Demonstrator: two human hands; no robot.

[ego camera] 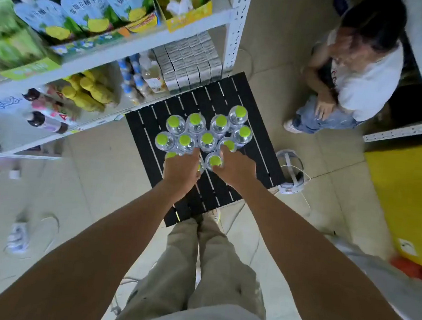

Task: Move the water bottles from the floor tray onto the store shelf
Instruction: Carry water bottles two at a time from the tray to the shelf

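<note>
Clear glossy plastic bottles; matt black slatted tray; white painted-metal shelf.

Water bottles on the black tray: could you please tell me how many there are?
12 bottles on the tray: five in the far row, four in the middle, three nearest, partly under the left hand and right hand. Others may be hidden beneath them.

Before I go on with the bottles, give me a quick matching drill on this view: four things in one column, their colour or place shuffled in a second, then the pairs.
Things:
1. bottle caps
2. slatted tray
3. grey cartons
4. white headset

Descriptions:
A. stacked on the lower shelf beside the tray
B. on the floor by the tray's right edge
C. lime green
D. black, under the bottles

Pairs: 1-C, 2-D, 3-A, 4-B
</note>
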